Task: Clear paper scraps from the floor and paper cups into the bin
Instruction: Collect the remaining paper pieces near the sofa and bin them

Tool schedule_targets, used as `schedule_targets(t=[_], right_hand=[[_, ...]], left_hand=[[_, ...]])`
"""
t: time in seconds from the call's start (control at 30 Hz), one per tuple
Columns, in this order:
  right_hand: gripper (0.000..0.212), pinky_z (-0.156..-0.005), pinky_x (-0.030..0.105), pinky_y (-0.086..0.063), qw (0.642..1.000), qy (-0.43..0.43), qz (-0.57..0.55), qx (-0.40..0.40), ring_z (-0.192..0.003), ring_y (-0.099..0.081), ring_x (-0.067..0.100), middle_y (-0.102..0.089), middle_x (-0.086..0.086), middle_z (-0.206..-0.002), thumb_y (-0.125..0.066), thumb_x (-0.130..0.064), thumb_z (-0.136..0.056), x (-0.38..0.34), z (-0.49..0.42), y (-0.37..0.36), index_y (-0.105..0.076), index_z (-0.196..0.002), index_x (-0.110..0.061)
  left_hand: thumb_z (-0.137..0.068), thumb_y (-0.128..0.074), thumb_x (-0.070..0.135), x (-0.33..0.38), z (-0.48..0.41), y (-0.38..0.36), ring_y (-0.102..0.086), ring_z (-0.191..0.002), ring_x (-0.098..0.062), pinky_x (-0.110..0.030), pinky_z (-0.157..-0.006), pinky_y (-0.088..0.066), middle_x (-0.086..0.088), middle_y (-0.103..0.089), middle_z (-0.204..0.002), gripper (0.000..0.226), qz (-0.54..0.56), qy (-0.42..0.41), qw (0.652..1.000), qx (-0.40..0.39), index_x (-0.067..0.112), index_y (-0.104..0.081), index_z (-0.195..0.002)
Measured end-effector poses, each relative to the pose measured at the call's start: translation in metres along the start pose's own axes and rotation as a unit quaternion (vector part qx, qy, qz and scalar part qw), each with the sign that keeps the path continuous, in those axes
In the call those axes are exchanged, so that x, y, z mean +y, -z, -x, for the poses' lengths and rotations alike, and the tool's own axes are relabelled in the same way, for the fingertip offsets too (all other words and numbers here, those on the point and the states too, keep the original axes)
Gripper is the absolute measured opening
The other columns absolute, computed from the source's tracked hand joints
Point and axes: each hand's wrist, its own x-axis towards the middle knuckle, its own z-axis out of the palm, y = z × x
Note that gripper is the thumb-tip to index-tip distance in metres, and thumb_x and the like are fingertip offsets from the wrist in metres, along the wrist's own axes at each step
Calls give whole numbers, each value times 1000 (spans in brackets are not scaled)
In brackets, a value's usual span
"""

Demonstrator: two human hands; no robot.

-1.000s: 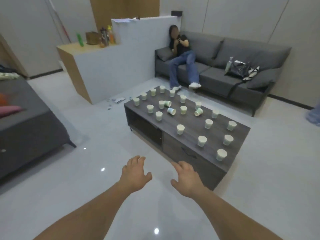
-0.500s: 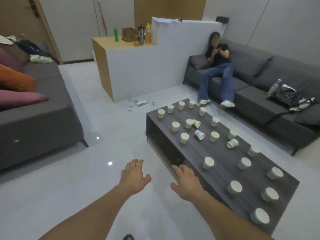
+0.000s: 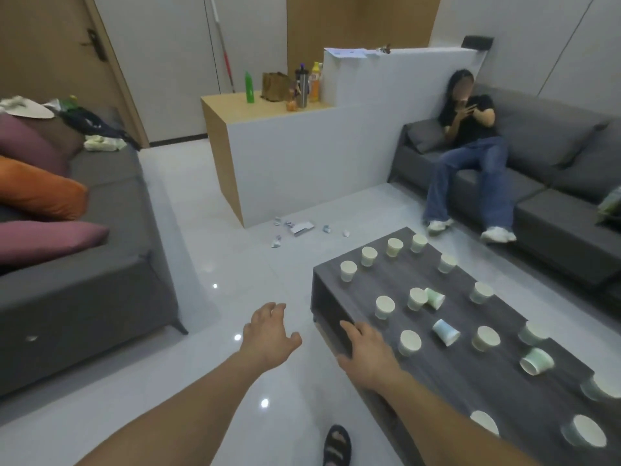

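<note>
Left hand (image 3: 268,334), right hand (image 3: 368,353) outstretched, fingers relaxed, empty.

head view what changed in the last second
The person walked forward, so the coffee table now lies closer on the right and the paper scraps sit nearer. Nothing was picked up. The left hand and right hand remain open and empty; the paper cups stand and lie as before.

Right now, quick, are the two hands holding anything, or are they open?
The left hand is open, fingers spread, holding nothing.
The right hand is open, holding nothing.
</note>
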Motion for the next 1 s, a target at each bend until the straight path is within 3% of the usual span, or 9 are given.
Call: schedule_targets(t=[0.27, 0.53, 1.0], right_hand=[[67, -108, 47, -35, 996, 87, 6, 6, -137, -28, 28, -26, 5, -152, -50, -42, -91, -27, -175, 74, -21, -150, -31], [69, -110, 45, -33, 992, 119, 27, -16, -142, -21, 27, -17, 3, -157, -50, -44, -92, -71, -319, 104, -18, -152, -32], [70, -109, 43, -35, 995, 76, 54, -47, -142, -20, 25, -16, 3, -157, -51, -44, -93, -156, -557, 141, -17, -152, -31]], left_hand=[[-89, -51, 46, 4, -145, 69, -16, -143, -23, -41, -114, -22, -4, -18, -156, 73, 4, 54, 997, 57, 17, -22, -149], [-89, -52, 45, -40, -264, 102, -17, -143, -23, -42, -114, -22, -4, -18, -156, 73, 33, 99, 993, 47, 17, -21, -149], [-87, -54, 45, -128, -526, 182, -23, -140, -26, -41, -111, -28, -5, -21, -154, 74, 57, 71, 996, -4, 18, -23, -148]])
